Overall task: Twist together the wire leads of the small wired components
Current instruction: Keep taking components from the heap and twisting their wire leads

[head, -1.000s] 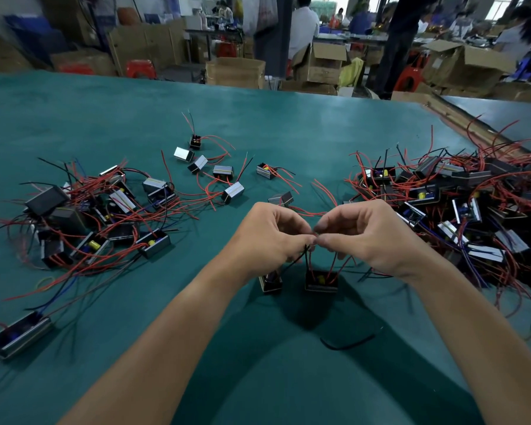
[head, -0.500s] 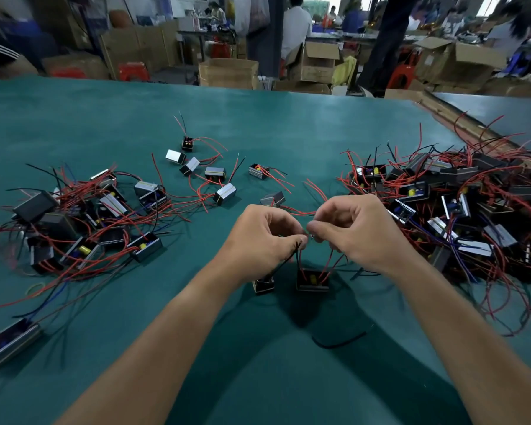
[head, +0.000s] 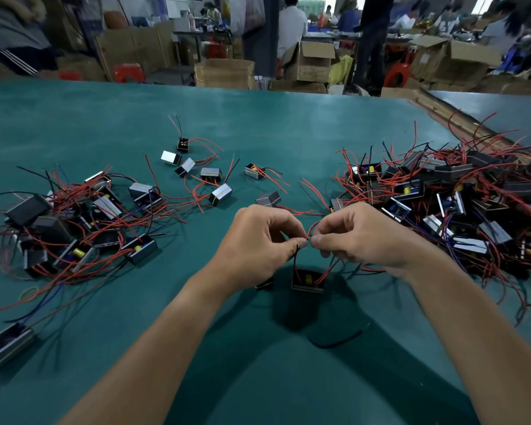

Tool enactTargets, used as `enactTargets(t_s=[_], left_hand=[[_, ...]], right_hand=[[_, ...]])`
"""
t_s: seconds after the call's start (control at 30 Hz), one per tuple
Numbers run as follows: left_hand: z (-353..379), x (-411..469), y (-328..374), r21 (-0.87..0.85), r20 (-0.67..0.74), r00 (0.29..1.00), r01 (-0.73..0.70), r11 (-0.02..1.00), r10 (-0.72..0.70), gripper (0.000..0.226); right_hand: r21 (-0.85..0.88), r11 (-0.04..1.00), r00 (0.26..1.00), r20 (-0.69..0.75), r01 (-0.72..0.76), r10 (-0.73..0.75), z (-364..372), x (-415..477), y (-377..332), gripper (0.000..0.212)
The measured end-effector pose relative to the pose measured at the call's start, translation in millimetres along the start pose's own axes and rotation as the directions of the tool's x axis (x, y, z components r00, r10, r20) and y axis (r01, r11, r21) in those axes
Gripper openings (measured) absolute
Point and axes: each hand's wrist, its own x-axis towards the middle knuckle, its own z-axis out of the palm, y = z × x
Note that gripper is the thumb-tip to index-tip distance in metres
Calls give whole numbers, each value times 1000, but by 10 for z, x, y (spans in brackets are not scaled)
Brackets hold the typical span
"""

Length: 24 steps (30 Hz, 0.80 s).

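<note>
- Your left hand [head: 258,240] and right hand [head: 365,237] meet fingertip to fingertip over the desk [head: 258,124]. Each pinches the leads [head: 295,263] between thumb and forefinger.
- From the pinch, one black lead and several red ones drop toward 6 o'clock into a small black component [head: 307,280]. Can't tell whether it rests on the desk or hangs.
- A second component [head: 265,284] shows under your left wrist, mostly hidden.
- The left pile [head: 74,228] lies at 9 o'clock of your hands and the bigger right pile [head: 460,194] at 3 o'clock.
- A loose black wire [head: 334,340] lies at 6 o'clock, between your forearms.
</note>
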Motion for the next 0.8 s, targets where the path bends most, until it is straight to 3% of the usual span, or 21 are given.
enactTargets(t_s=[0.17,0.3,0.53,0.8], left_hand=[[-15,32,-3,-73,-20,995,93,993,-95,16],[-19,27,19,-129,-24,989,144,981,-148,15],[-41,14,23,-139,-17,985,169,976,-173,15],[-35,28,20,-154,-2,987,155,976,-158,14]], right_hand=[[-48,985,978,-115,167,-171,13,-2,-14,23],[-170,946,952,-90,275,-293,37,-13,-22,26],[-290,913,942,-88,288,-325,50,-16,-41,26],[-237,944,942,-193,228,-276,75,8,-28,18]])
